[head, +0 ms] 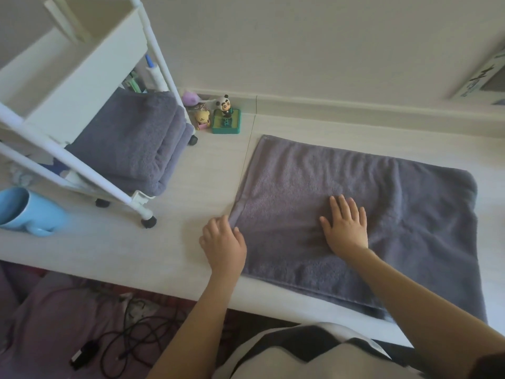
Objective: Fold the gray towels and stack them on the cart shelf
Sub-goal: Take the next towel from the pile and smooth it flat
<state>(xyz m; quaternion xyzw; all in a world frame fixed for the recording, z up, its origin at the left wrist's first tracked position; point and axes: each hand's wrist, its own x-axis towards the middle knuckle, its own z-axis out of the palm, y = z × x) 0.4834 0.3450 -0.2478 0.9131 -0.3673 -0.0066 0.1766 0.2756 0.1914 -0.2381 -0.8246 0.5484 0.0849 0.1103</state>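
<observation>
A gray towel (355, 214) lies flat on the desk (164, 242), filling the centre and right of the frame. The right hand (345, 225) presses on it, fingers spread. The left hand (224, 242) seems to pinch its lower left corner, though the grip is partly hidden. Folding well means lifting that edge evenly across. Folded towels (134, 143) sit on the cart shelf (142, 194), upper left.

Blue mug (26, 212) cut off left
</observation>
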